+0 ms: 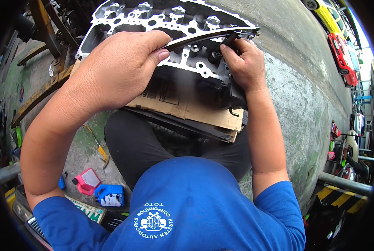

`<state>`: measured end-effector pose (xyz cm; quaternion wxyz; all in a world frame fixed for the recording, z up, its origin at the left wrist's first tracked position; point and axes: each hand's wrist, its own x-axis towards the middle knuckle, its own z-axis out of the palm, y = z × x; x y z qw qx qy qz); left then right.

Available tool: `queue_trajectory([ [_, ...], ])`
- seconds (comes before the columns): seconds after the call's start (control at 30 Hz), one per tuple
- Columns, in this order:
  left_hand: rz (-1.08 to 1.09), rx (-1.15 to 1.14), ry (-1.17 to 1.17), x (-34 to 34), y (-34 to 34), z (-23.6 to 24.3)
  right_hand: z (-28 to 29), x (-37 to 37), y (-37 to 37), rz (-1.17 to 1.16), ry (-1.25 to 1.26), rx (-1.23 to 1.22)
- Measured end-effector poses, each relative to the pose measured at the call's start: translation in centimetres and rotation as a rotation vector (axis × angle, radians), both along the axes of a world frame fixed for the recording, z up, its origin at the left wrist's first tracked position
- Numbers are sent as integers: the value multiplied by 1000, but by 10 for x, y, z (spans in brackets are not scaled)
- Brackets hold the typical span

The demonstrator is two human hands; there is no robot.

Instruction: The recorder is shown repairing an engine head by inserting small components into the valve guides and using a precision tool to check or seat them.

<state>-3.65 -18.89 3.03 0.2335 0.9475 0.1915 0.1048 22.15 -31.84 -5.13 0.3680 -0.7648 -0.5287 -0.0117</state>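
An aluminium engine cylinder head (187, 29) with round bores and pale machined edges lies in front of me. A long dark lever bar (208, 35) slants over it, rising toward the far right. Its near end is pinched between the thumb and fingers of my left hand (116, 67), above the left part of the head. At the head's right end, my right hand (247, 62) is closed around a dark cylindrical tool piece (229, 40) under the bar's far end. This piece points down to a dark round fitting (215, 57) in the head. My fingertips there are partly hidden.
Cardboard (170, 100) and a dark slab lie under the head, over my knees. A rusty metal stand (44, 96) is at left. On the floor are a yellow-handled tool (102, 153), a pink bottle (88, 181) and a blue bottle (110, 195). Cars stand far right.
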Motion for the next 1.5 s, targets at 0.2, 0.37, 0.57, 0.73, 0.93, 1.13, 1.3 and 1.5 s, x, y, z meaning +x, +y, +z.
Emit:
queue_trajectory([
  [0.2,5,-16,-9,-3,-1,-9,0,0,1,3,-77,-24],
  [0.37,23,-14,-3,-2,-3,-9,0,1,1,15,-70,-17],
  [0.57,18,-17,-26,-2,-2,-17,0,-1,0,9,-32,-17],
  [0.73,26,-49,-18,-2,-4,-27,1,-1,1,-9,-47,-35],
  [0.93,79,-19,-31,2,-9,-50,3,-3,-2,-56,-39,-20],
  [1.13,41,235,-115,0,-7,-63,5,25,-46,-121,291,278],
  [1.3,77,-49,18,6,-5,-49,-3,45,-48,-164,253,194],
  [1.5,46,-14,21,7,-8,-48,-2,35,-27,-171,85,186],
])
